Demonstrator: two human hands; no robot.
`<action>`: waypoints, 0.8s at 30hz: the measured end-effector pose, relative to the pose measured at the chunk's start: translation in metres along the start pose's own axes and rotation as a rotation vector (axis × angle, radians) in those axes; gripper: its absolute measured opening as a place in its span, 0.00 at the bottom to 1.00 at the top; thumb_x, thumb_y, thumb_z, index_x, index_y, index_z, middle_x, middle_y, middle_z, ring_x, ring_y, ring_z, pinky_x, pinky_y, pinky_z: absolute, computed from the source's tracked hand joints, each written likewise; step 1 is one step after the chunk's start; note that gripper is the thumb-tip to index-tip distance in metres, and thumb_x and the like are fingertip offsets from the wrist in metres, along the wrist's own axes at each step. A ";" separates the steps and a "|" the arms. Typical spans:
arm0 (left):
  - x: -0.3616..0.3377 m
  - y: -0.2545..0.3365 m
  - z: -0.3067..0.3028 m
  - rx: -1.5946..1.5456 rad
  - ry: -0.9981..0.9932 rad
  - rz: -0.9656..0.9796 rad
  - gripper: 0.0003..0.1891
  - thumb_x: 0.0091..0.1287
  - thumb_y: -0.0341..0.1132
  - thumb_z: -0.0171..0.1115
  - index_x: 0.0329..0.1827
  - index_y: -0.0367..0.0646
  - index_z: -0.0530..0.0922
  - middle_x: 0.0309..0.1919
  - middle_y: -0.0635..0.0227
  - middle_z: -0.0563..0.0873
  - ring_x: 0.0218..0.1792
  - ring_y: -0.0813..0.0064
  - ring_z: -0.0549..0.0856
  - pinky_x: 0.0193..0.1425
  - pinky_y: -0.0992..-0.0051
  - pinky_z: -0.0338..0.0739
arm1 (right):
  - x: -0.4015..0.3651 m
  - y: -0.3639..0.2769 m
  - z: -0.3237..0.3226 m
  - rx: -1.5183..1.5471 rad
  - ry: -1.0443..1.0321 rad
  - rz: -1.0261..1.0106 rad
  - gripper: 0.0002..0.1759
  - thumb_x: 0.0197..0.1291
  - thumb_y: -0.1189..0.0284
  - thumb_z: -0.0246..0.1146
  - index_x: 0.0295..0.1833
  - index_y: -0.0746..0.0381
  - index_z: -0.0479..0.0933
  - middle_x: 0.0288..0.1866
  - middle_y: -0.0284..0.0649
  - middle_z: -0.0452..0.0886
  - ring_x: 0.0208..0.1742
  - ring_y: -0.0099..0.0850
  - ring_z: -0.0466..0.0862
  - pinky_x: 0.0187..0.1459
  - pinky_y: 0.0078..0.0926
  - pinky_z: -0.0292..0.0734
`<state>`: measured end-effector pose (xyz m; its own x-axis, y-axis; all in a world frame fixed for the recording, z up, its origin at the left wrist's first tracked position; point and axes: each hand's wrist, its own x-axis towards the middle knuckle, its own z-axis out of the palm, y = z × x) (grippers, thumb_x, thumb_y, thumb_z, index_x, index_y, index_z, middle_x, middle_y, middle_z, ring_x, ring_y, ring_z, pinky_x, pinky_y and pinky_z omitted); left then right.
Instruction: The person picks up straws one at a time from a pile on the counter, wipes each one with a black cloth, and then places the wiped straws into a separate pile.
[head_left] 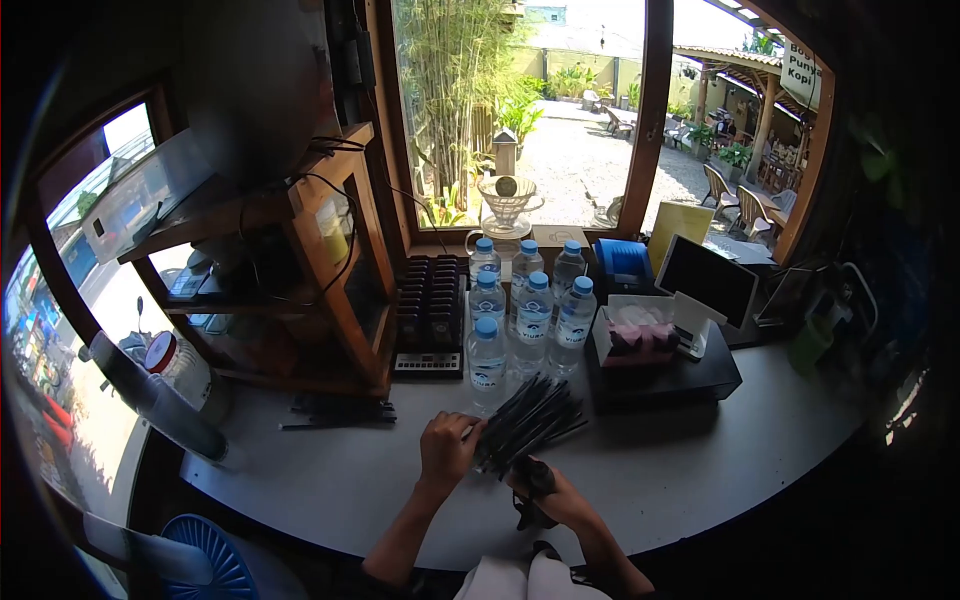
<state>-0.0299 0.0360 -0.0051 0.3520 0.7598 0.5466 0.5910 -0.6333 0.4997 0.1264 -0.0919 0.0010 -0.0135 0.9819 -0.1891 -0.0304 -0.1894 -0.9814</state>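
A loose bundle of thin black straws (530, 422) fans out over the counter in front of me, its far ends close to the water bottles. My left hand (448, 450) is closed at the bundle's left edge, thumb and fingertips pinched on the straws. Just below the bundle, my right hand (560, 497) is wrapped round a crumpled black thing (535, 480), which looks soft; I cannot tell what it is. Nearest to the straws stands a clear water bottle (487, 365) with a blue cap. A smaller heap of black straws (340, 411) lies to the left.
Several more capped bottles (533, 310) stand behind. A black cash drawer (665, 385) with a tissue box (635, 335) and tablet screen (706, 281) is on the right. Left are a wooden cabinet (345, 265), a pager rack (429, 315) and a grey tumbler (160, 405).
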 end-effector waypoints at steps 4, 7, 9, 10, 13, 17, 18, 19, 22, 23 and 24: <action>-0.019 -0.038 -0.033 0.034 0.026 -0.228 0.05 0.60 0.34 0.67 0.31 0.41 0.85 0.29 0.65 0.86 0.35 0.65 0.82 0.41 0.68 0.75 | 0.014 0.000 0.023 0.214 0.058 0.037 0.15 0.61 0.71 0.65 0.51 0.62 0.72 0.40 0.33 0.75 0.42 0.23 0.74 0.43 0.22 0.71; -0.042 -0.080 -0.057 0.133 0.085 -0.380 0.05 0.61 0.32 0.66 0.35 0.41 0.85 0.34 0.61 0.86 0.41 0.62 0.82 0.47 0.66 0.76 | 0.024 -0.003 0.039 0.423 0.075 0.161 0.20 0.56 0.72 0.67 0.53 0.65 0.71 0.45 0.39 0.77 0.48 0.32 0.80 0.48 0.29 0.76; -0.056 -0.102 -0.081 0.183 0.081 -0.525 0.09 0.62 0.29 0.64 0.44 0.37 0.83 0.45 0.55 0.84 0.49 0.58 0.81 0.55 0.65 0.75 | 0.031 -0.007 0.053 0.530 0.112 0.216 0.22 0.53 0.71 0.68 0.53 0.66 0.71 0.46 0.40 0.77 0.48 0.33 0.80 0.48 0.34 0.78; -0.062 -0.118 -0.089 0.231 0.134 -0.529 0.11 0.62 0.28 0.63 0.47 0.36 0.81 0.48 0.54 0.82 0.51 0.57 0.80 0.57 0.64 0.74 | 0.034 -0.009 0.060 0.582 0.134 0.246 0.23 0.52 0.71 0.68 0.52 0.66 0.71 0.47 0.40 0.77 0.48 0.34 0.80 0.47 0.36 0.79; -0.077 -0.172 -0.104 0.399 0.210 -0.502 0.18 0.62 0.24 0.61 0.56 0.32 0.75 0.57 0.51 0.77 0.59 0.54 0.76 0.65 0.62 0.72 | 0.046 -0.005 0.073 0.721 0.066 0.412 0.21 0.52 0.66 0.68 0.50 0.64 0.74 0.47 0.42 0.79 0.48 0.38 0.82 0.49 0.43 0.80; -0.089 -0.225 -0.108 0.400 0.164 -0.454 0.16 0.61 0.22 0.61 0.53 0.36 0.76 0.55 0.55 0.77 0.59 0.56 0.75 0.62 0.61 0.72 | 0.062 0.007 0.095 0.848 -0.023 0.502 0.19 0.55 0.61 0.66 0.49 0.61 0.76 0.47 0.42 0.82 0.50 0.39 0.82 0.54 0.47 0.77; -0.087 -0.221 -0.115 0.405 0.124 -0.466 0.15 0.61 0.23 0.61 0.52 0.38 0.77 0.54 0.57 0.78 0.58 0.57 0.75 0.61 0.61 0.73 | 0.064 0.007 0.102 0.854 -0.020 0.508 0.19 0.55 0.61 0.66 0.49 0.61 0.77 0.48 0.42 0.82 0.51 0.39 0.82 0.55 0.48 0.76; -0.083 -0.208 -0.123 0.408 0.083 -0.477 0.14 0.61 0.24 0.61 0.51 0.39 0.77 0.52 0.60 0.78 0.57 0.58 0.75 0.61 0.61 0.73 | 0.066 0.007 0.109 0.858 -0.014 0.489 0.18 0.58 0.60 0.64 0.49 0.60 0.77 0.49 0.42 0.82 0.52 0.40 0.82 0.57 0.49 0.75; -0.083 -0.204 -0.128 0.403 0.017 -0.468 0.10 0.60 0.26 0.63 0.45 0.45 0.79 0.47 0.66 0.79 0.52 0.60 0.75 0.57 0.62 0.72 | 0.072 -0.002 0.119 0.903 -0.102 0.489 0.19 0.61 0.59 0.62 0.52 0.60 0.76 0.50 0.42 0.81 0.53 0.41 0.81 0.58 0.49 0.73; -0.084 -0.205 -0.128 0.388 -0.025 -0.480 0.10 0.59 0.26 0.64 0.43 0.45 0.80 0.47 0.66 0.79 0.53 0.59 0.75 0.57 0.62 0.72 | 0.076 -0.002 0.122 0.929 -0.115 0.464 0.20 0.62 0.58 0.61 0.53 0.60 0.75 0.51 0.43 0.81 0.54 0.41 0.81 0.59 0.49 0.73; -0.084 -0.202 -0.131 0.373 -0.068 -0.491 0.09 0.58 0.26 0.65 0.42 0.45 0.81 0.47 0.65 0.79 0.53 0.58 0.75 0.57 0.61 0.71 | 0.080 -0.002 0.125 0.955 -0.128 0.439 0.21 0.63 0.58 0.60 0.55 0.61 0.74 0.53 0.43 0.80 0.56 0.42 0.80 0.60 0.49 0.72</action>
<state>-0.2742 0.0810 -0.0636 0.0130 0.9649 0.2621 0.9052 -0.1227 0.4068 0.0000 -0.0136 -0.0085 -0.3172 0.8284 -0.4617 -0.7697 -0.5093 -0.3849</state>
